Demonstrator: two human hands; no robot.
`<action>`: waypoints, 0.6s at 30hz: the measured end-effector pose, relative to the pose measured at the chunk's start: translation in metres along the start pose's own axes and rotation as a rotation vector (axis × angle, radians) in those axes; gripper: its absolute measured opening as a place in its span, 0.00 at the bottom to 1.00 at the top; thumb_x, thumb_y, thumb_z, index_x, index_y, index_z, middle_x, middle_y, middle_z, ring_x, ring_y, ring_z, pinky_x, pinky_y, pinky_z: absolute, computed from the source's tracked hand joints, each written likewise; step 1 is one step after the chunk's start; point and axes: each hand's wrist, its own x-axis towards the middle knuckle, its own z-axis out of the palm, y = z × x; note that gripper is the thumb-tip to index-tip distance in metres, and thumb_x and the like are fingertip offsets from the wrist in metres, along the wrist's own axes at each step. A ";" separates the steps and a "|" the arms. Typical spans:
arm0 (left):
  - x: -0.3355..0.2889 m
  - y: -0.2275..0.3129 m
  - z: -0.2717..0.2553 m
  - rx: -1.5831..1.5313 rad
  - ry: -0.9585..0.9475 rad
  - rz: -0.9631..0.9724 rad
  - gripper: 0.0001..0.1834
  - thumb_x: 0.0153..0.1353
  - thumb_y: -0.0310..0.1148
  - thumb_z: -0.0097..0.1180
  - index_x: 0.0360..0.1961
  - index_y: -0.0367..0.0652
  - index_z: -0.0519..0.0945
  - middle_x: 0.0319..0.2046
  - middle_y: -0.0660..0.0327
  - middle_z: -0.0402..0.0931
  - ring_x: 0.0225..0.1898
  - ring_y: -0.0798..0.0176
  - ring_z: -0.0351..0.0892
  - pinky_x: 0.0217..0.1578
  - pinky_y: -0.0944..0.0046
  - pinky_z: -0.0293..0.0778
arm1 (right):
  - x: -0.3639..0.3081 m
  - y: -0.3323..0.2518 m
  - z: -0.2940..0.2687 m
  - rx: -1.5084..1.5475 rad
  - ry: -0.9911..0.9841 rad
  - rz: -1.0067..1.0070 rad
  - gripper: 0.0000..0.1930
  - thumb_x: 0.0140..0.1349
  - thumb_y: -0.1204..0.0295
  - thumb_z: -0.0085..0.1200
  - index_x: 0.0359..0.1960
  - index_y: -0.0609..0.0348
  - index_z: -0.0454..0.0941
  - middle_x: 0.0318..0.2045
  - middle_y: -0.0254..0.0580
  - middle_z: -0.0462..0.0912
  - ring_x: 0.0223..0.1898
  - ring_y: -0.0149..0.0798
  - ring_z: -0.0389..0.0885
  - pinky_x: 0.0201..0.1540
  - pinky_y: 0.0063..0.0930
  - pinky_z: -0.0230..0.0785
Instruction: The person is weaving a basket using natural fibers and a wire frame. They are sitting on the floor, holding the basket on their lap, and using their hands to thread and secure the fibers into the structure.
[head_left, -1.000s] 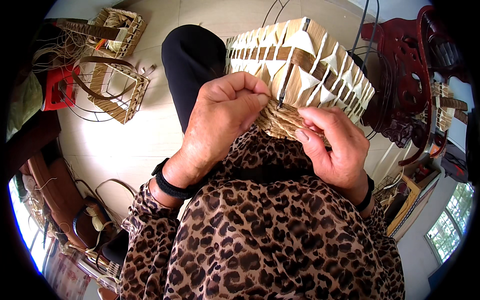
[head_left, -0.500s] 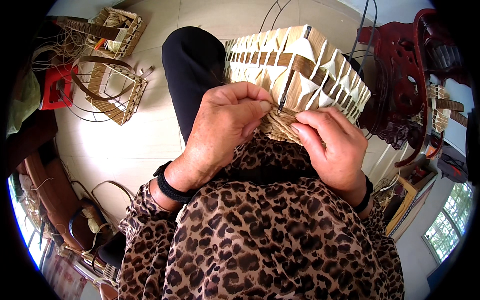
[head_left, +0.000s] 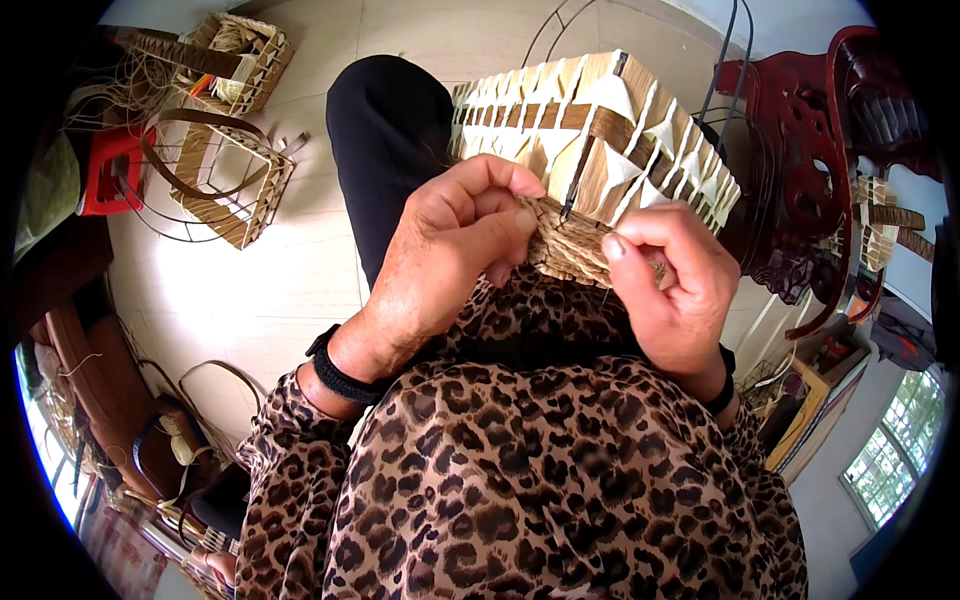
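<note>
A box-shaped basket rests tilted against my lap, its pale wood-strip sides crossed by white cords and brown bands. Along its near edge runs a thick braid of straw-coloured rope. My left hand is closed, with thumb and forefinger pinched at the left end of this braid. At the braid's right end, my right hand has thumb and forefinger pressed together. Whatever lies between those right fingertips is too small to make out. Part of the basket's lower side is hidden behind both hands.
Two more baskets, an open-frame one and one with twine in it, stand on the tiled floor at left, beside a red plastic stool. Dark red carved furniture is at right. A wooden box sits lower right.
My right hand has shifted slightly to the right, away from my left, showing more of the braid between them. The left fingers have curled in a little; the basket stays nearly in place.
</note>
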 end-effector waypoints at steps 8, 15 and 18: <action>-0.007 0.001 -0.003 0.254 -0.051 0.077 0.12 0.61 0.18 0.54 0.46 0.37 0.76 0.29 0.67 0.76 0.29 0.77 0.72 0.32 0.77 0.70 | -0.007 0.007 -0.005 0.167 -0.026 0.130 0.05 0.55 0.84 0.57 0.30 0.65 0.74 0.26 0.37 0.77 0.26 0.25 0.74 0.29 0.18 0.68; -0.006 -0.008 -0.007 0.306 -0.093 0.201 0.15 0.59 0.16 0.55 0.48 0.36 0.78 0.35 0.66 0.75 0.38 0.74 0.72 0.42 0.75 0.69 | -0.009 0.005 -0.008 0.274 -0.037 0.160 0.04 0.57 0.83 0.56 0.31 0.65 0.73 0.28 0.39 0.79 0.29 0.26 0.76 0.33 0.19 0.70; 0.000 -0.009 -0.007 0.360 -0.109 0.265 0.13 0.60 0.16 0.55 0.47 0.34 0.79 0.35 0.65 0.75 0.38 0.74 0.72 0.42 0.75 0.69 | -0.011 0.007 -0.006 0.207 -0.045 0.135 0.04 0.59 0.81 0.55 0.32 0.64 0.72 0.28 0.38 0.79 0.29 0.26 0.77 0.32 0.20 0.70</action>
